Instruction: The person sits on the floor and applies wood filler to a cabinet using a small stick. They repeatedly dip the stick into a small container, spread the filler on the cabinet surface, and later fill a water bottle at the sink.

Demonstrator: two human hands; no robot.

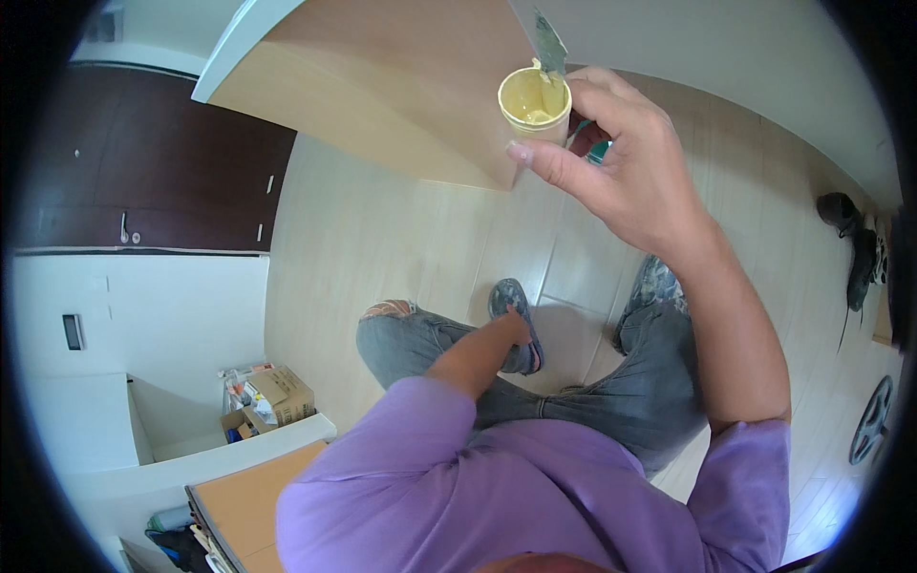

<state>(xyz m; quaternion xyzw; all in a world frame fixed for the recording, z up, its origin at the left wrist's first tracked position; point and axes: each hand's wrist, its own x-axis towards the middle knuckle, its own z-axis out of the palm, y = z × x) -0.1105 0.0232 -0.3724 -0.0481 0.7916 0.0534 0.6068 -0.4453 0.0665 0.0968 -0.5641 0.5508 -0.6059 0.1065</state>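
Note:
My right hand [623, 150] holds a small cup [536, 129] between the thumb and fingers, with its mouth towards me. Pale yellow paste coats the cup's inside. A thin, smeared blade, like a putty knife's [550, 44], rises from the cup's far rim; its lower end has the same paste on it. Something teal shows through the gap between thumb and fingers; I cannot tell what it is. My left hand [517, 326] is low between my knees, beside the slip-on shoe [507, 297] on my left foot. Its fingers are partly hidden.
A wooden panel [372, 107] stands ahead, beside a pale wall [702, 43]. Light planks cover the floor [358, 229]. To the left are a dark door [172, 172] and an open cardboard box [290, 394] in a white recess. Shoes [863, 258] lie far right.

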